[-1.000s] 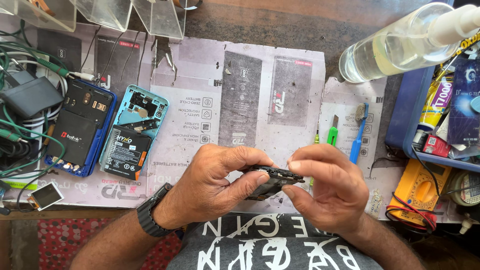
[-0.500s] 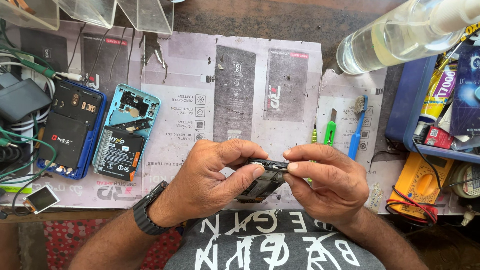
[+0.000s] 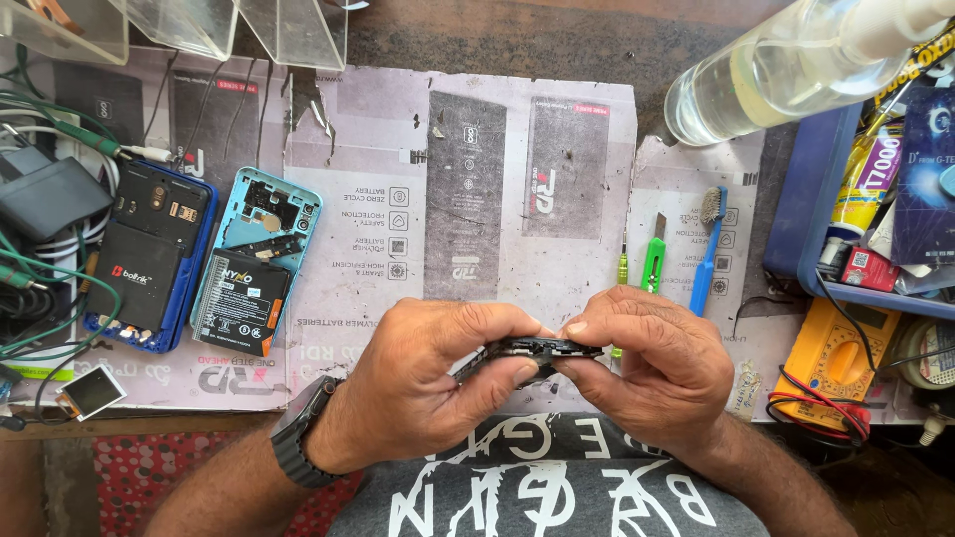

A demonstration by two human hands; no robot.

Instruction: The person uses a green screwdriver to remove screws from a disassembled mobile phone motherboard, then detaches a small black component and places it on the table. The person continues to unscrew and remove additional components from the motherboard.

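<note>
Fingers (image 3: 468, 328) of our left hand (image 3: 418, 388) and of our right hand (image 3: 657, 363) are pinched together on one thin dark phone part (image 3: 527, 353), thumbs under it and fingertips over its top edge, so we hold it edge-on between both hands, above the near edge of the bench and just over our printed grey shirt (image 3: 537, 497). We wear one dark wristwatch (image 3: 298, 443) on the left wrist. On the paper mat (image 3: 477, 159) we count two opened phones lying side by side at the left: one in a dark blue frame (image 3: 149, 259) and one in a light blue frame (image 3: 254, 264), each with a black battery showing. One small loose screen (image 3: 90, 391) lies near the mat's front left corner. Right of our hands we count one blue toothbrush (image 3: 708, 254), one green cutter (image 3: 652, 264) just beside it, and one orange multimeter (image 3: 841, 358) with red and black leads. One clear bottle (image 3: 786, 65) lies tilted at the top right, next to one blue tray (image 3: 806, 199) crowded with small packages.
</note>
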